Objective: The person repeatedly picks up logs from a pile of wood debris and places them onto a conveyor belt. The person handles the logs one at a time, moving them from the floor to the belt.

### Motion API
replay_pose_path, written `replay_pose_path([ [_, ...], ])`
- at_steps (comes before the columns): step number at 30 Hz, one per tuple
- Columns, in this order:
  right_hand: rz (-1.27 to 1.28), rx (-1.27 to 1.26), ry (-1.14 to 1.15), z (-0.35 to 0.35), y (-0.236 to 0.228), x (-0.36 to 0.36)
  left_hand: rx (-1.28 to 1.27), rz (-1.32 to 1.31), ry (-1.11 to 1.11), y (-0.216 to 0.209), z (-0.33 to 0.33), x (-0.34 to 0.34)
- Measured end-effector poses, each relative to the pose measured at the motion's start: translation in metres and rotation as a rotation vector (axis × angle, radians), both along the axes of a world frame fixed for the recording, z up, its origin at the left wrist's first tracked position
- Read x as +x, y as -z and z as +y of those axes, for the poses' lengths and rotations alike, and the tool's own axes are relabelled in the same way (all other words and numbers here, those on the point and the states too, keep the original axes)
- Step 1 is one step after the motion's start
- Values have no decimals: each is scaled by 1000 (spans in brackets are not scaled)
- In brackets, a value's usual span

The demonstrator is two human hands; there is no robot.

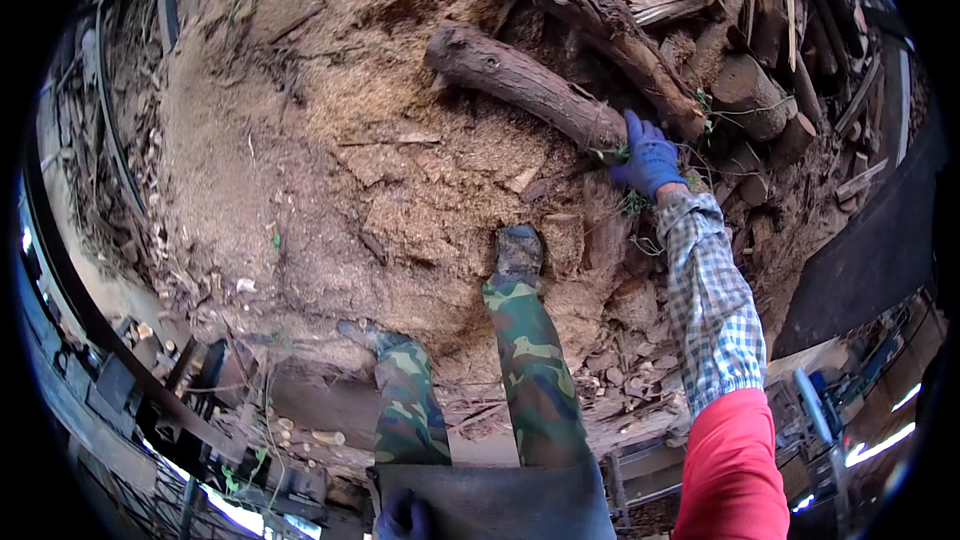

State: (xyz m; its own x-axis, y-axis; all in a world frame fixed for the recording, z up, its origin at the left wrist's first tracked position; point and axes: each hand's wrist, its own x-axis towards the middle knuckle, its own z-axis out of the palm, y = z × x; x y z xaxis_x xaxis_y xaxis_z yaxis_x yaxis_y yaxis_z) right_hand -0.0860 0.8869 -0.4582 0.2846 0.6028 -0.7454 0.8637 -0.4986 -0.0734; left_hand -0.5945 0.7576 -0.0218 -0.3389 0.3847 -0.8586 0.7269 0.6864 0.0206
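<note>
at right of center, noted right hand (pixel 650 158) in blue glove, below it a checked sleeve (pixel 715 300) and red sleeve (pixel 735 470). touching lower right end of thick log (pixel 530 90) with fingers and thumb parted over it; cannot tell whether gripping. found thick log in upper middle of frame, lying aslant on sawdust (pixel 300 160), just beside rougher log (pixel 610 25) above and to the right. saw left hand (pixel 403 517) in dark glove at lower edge, against dark apron (pixel 500 500); cannot tell whether spread or closed. also recorded piled cut wood (pixel 750 95) at upper right, boot (pixel 519 250) near center, camouflage trousers (pixel 535 365) below.
</note>
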Motion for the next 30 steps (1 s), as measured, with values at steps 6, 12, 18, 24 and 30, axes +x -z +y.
replay_pose_path([
  [6, 1065, -10, 424, -9, -147, -67, -3, -204, 107, -6, -1, -28],
  [12, 1192, -116, 787, -67, -406, -150, -133, -797, -869, 5, 25, 10],
  [18, 1298, -314, 432, -125, -569, -201, -223, -1616, -728, -21, 26, 17],
  [24, 1389, -386, -20, -56, -617, -283, 106, -1843, -772, -165, 59, -56],
  [30, 1346, -15, -153, -28, -629, -426, 849, -1249, -917, -148, 39, -170],
])
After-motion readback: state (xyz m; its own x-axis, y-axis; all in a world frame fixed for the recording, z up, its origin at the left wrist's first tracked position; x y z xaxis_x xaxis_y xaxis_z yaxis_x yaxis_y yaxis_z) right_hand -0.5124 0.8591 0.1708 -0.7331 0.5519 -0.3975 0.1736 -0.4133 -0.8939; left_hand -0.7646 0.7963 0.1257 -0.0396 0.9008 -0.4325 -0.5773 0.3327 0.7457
